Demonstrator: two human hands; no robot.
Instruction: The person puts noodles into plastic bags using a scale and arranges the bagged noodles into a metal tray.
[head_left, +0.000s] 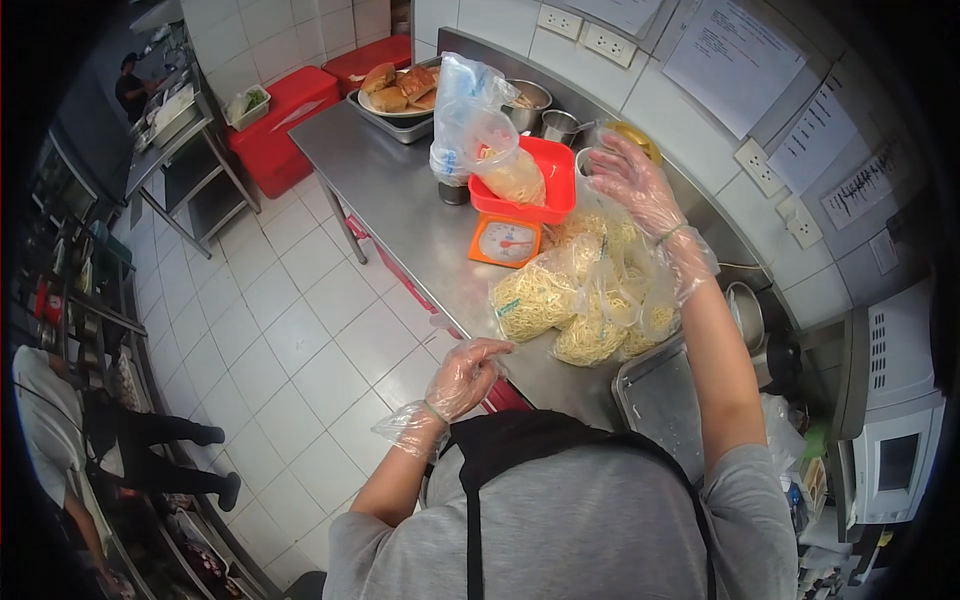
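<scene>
Both hands wear clear plastic gloves. My right hand (632, 180) reaches over the back of the steel table, above bags of noodles (590, 335), near a yellow object (634, 138); its fingers are spread. At the table's front edge is my left hand (468, 378), bent fingers together, left of the noodle bags; whether it holds anything is too small to tell. An orange scale (507, 241) carries a red basin (553, 165) with a plastic bag of noodles (515, 178) in it. A bluish plastic bag (462, 105) stands beside the basin.
The steel table (400, 215) also bears a plate of browned food (398, 90), metal pots (528, 105) and a metal tray (650, 400). Red coolers (275, 135) stand behind. One person (60, 420) is at the lower left, another (132, 88) at the far back left.
</scene>
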